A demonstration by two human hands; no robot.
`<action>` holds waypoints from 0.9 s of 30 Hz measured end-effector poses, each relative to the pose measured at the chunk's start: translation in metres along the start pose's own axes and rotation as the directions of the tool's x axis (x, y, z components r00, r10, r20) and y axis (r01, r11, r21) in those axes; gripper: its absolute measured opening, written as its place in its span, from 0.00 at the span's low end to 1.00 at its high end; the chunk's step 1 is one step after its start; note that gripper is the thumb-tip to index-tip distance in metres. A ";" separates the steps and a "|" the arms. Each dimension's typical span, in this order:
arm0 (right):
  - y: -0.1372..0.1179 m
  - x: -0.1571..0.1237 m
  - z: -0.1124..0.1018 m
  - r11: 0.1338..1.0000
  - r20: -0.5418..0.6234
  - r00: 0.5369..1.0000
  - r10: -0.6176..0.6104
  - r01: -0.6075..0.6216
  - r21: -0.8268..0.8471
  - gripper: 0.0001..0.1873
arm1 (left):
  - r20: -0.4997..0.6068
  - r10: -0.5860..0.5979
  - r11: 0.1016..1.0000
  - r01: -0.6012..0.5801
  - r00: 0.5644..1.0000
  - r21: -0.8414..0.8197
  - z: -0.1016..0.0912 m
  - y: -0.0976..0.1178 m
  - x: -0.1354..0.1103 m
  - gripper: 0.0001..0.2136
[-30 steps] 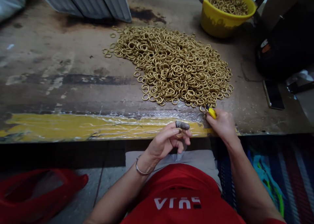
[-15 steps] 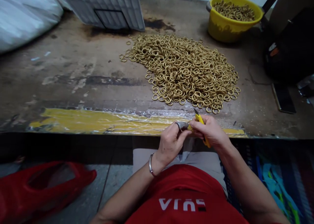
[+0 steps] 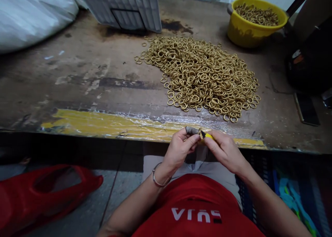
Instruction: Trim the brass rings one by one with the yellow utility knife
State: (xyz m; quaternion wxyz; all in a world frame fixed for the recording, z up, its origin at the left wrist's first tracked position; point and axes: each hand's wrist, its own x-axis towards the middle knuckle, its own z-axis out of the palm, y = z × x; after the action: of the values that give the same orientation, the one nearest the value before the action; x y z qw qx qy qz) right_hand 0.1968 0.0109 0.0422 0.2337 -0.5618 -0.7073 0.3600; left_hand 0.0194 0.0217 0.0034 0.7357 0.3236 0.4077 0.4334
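At the table's front edge, my left hand (image 3: 178, 148) pinches a small gold ring (image 3: 200, 131) between thumb and index finger; the fingertips hide part of it. Grey wrapping (image 3: 192, 130) covers that index finger. My right hand (image 3: 226, 148) is closed around a yellow utility knife (image 3: 209, 136), its dark blade pointing left at the ring and seeming to touch it. Most of the knife's handle is hidden in the palm. Just beyond both hands lies a wide heap of gold rings (image 3: 204, 72), with a few loose ones around its edges.
A yellow basin (image 3: 243, 33) of rings stands at the back right. Behind the heap is a grey ribbed panel (image 3: 129, 8); a white sack (image 3: 33, 19) lies at the back left. A phone (image 3: 307, 109) rests at right. Below left is a red plastic chair or stool (image 3: 52, 195).
The knife has turned from pointing up and away to pointing left, its blade now at the ring. My right hand has rotated with it. The view has shifted slightly left.
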 end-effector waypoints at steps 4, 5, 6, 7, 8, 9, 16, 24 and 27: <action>-0.001 -0.006 0.005 0.970 -0.028 0.997 -0.072 0.064 -0.234 0.21 | 0.026 0.013 1.000 -0.014 1.000 0.022 -0.001 -0.002 0.000 0.16; -0.002 -0.006 0.006 0.963 -0.032 0.996 -0.088 0.077 -0.258 0.21 | 0.028 0.020 0.999 -0.021 0.999 0.038 -0.002 -0.003 0.001 0.16; -0.003 -0.006 0.006 0.957 -0.036 0.994 -0.103 0.090 -0.275 0.22 | 0.031 0.027 0.998 -0.029 0.999 0.060 -0.003 -0.004 0.002 0.16; -0.003 -0.006 0.007 0.952 -0.039 0.992 -0.118 0.102 -0.288 0.22 | 0.034 0.037 0.996 -0.040 0.999 0.084 -0.004 -0.005 0.003 0.15; -0.003 -0.005 0.007 0.948 -0.037 0.990 -0.134 0.117 -0.297 0.23 | 0.037 0.051 0.992 -0.054 0.998 0.111 -0.006 -0.006 0.003 0.14; -0.003 -0.004 0.007 0.943 -0.026 0.989 -0.149 0.134 -0.304 0.24 | 0.040 0.066 0.988 -0.070 0.997 0.138 -0.007 -0.005 0.003 0.13; 0.028 0.024 -0.015 0.846 -0.262 0.965 0.021 -0.157 -0.509 0.29 | 0.108 0.119 0.963 -0.141 0.987 0.228 -0.010 0.010 -0.019 0.09; 0.020 0.088 0.005 0.796 -0.174 0.978 -0.116 -0.013 -0.606 0.16 | 0.114 -0.091 0.971 0.114 0.989 -0.212 -0.016 0.008 -0.003 0.17; 0.018 0.109 0.016 0.740 -0.145 0.988 -0.045 -0.065 -0.669 0.13 | 0.140 -0.086 0.943 0.126 0.986 -0.307 -0.023 0.013 -0.001 0.13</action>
State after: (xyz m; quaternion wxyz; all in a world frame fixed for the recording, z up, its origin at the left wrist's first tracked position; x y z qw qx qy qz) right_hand 0.1679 0.1135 0.0102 0.0667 -0.6376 -0.7665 0.0386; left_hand -0.0059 0.0293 0.0042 0.8241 0.2062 0.3037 0.4313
